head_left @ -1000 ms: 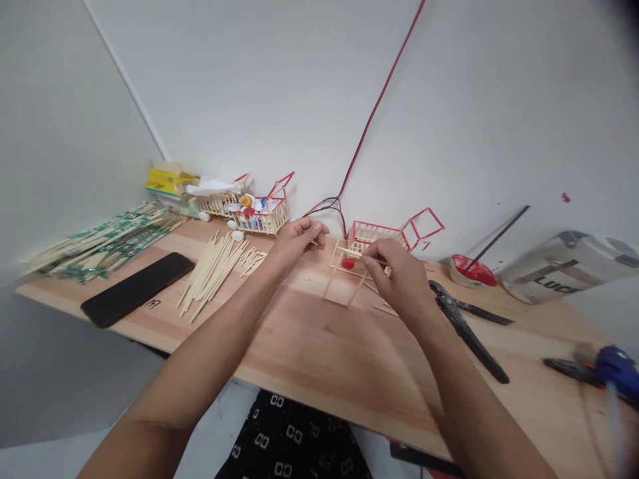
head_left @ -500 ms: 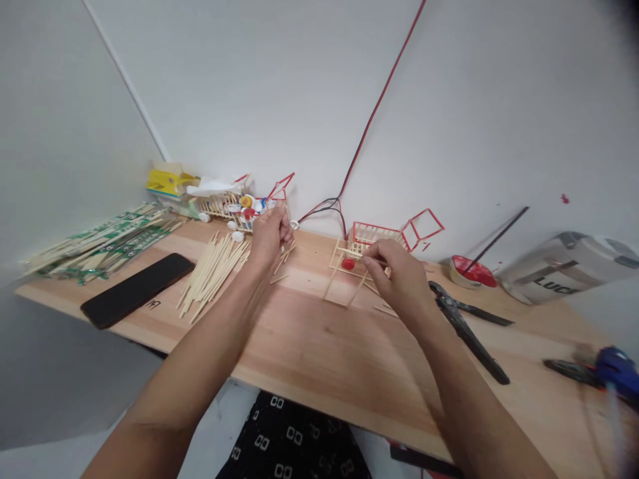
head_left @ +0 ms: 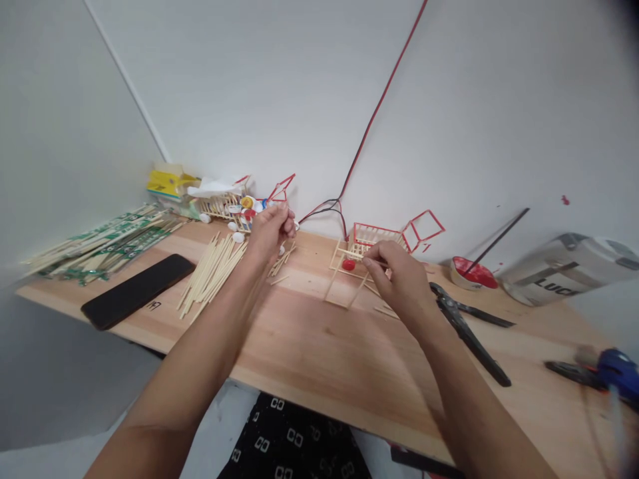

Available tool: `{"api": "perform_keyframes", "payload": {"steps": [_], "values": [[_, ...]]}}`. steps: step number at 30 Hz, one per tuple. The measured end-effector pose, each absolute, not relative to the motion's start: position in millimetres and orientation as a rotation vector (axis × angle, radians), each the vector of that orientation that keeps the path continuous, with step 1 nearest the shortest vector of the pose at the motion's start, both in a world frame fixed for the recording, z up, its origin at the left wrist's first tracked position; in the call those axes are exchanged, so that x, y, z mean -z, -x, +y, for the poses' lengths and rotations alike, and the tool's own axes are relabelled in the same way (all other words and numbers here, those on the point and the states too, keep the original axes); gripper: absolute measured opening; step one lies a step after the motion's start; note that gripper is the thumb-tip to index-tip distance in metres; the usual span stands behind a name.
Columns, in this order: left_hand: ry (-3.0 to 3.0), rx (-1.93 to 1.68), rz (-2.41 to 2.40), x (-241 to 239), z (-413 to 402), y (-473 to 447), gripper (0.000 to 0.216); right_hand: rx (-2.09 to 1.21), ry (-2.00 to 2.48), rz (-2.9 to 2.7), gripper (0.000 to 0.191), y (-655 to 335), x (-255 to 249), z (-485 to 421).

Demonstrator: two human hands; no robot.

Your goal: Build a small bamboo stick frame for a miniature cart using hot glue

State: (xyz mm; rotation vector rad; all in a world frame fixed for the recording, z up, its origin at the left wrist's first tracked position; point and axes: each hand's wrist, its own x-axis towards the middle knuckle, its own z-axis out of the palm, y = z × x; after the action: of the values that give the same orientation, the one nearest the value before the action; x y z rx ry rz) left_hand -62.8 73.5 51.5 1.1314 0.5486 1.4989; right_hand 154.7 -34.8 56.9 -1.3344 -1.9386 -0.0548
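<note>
My left hand (head_left: 272, 229) is raised over short cut sticks (head_left: 283, 257), its fingers pinched together. Anything between them is too small or hidden to make out. At the right, my right hand (head_left: 399, 271) pinches a thin wooden stick (head_left: 370, 257) at the upper part of a small stick frame (head_left: 336, 304). A red bottle cap (head_left: 348, 265) is by that frame. Behind it stands a cart-like stick model (head_left: 378, 232) with red-painted edges, partly covered by the right hand. More bottle caps (head_left: 238, 237) are behind and left of my left hand.
Loose sticks (head_left: 212, 273), a black phone (head_left: 137, 291) and green-wrapped chopsticks (head_left: 114, 239) occupy the left side. Black-handled pliers (head_left: 469, 339), a tub of red paint (head_left: 472, 273), a white container (head_left: 564, 269) and a blue tool (head_left: 616, 372) are at the right.
My left hand has shifted very slightly, showing more of the short sticks beneath it. My right hand stays at the stick frame, and the table items look the same.
</note>
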Motion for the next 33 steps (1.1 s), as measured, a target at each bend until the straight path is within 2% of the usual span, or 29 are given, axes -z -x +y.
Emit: {"api": "perform_keyframes", "payload": {"steps": [5, 9, 12, 16, 19, 26, 33], "values": [[-1.188, -1.487, 0.533, -50, 68, 57, 0.05, 0.06, 1.337, -1.949, 0.01, -155, -57, -35], [-1.347, -1.266, 0.535, -50, 63, 56, 0.027, 0.07, 1.331, -1.96, 0.01, -155, -57, -35], [-1.505, -1.077, 0.492, -51, 55, 55, 0.05, 0.07, 1.332, -1.96, 0.01, -155, -58, -35], [-1.634, -0.852, 0.393, -52, 48, 51, 0.061, 0.072, 1.331, -1.956, 0.01, -154, -58, -35], [-1.67, -0.801, 0.388, -47, 50, 47, 0.055, 0.079, 1.318, -1.958, 0.01, -154, -58, -35], [-1.766, -0.987, 0.595, -36, 56, 37, 0.029, 0.081, 1.307, -1.959, 0.01, -154, -58, -35], [-1.759, -0.913, 0.77, -38, 63, 46, 0.023, 0.074, 1.335, -1.953, 0.011, -155, -58, -35]]}}
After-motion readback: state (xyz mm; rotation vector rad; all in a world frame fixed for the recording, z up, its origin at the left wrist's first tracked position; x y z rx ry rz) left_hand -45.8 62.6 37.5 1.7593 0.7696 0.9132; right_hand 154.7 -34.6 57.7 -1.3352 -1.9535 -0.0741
